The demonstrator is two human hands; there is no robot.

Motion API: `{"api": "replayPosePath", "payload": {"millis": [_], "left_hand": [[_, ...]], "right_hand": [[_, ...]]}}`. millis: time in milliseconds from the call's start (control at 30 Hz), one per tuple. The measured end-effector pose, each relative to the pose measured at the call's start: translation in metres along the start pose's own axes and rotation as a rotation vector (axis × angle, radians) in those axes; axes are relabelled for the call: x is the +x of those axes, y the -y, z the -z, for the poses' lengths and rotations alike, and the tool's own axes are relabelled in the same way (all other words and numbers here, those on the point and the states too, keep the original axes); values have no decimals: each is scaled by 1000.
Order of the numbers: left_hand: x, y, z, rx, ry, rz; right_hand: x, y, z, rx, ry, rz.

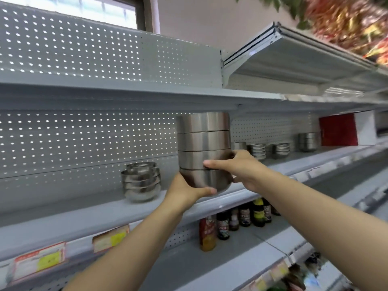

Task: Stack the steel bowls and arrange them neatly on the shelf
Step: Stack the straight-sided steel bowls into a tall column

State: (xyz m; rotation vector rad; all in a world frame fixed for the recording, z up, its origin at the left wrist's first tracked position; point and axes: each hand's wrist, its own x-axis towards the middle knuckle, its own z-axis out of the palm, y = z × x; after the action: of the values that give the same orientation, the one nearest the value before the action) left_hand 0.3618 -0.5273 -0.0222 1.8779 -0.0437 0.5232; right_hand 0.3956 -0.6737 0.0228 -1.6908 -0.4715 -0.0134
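Both hands held a stack of four steel bowls (203, 150) at the shelf (117, 208) edge. The left hand (184, 191) cupped the bottom bowl, thumb curled beneath it. The right hand (239, 166) wrapped the stack's right side, thumb across the front. Another bowl stack (141, 181) sat just left of the grip.

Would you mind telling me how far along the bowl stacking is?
Done: a stack of rounded bowls and several small stacks sit on the shelf. In hand: left hand and right hand hold a four-bowl stack. Left: setting it down.
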Motion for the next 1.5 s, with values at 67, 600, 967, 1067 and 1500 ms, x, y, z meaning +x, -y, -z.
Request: {"api": "replayPosePath", "payload": {"millis": [67, 600, 967, 1067, 1500], "left_hand": [[16, -1, -41, 12, 18, -7], [168, -23, -374, 173, 102, -31], [307, -19, -544, 339, 12, -230], [356, -19, -584, 305, 20, -224], [506, -27, -785, 382, 63, -209]], "right_hand": [[10, -13, 39, -20, -33, 4], [108, -113, 355, -64, -241, -35], [220, -179, 510, -51, -353, -34], [255, -184, 549, -61, -354, -1], [402, -254, 744, -138, -391, -4]]}}
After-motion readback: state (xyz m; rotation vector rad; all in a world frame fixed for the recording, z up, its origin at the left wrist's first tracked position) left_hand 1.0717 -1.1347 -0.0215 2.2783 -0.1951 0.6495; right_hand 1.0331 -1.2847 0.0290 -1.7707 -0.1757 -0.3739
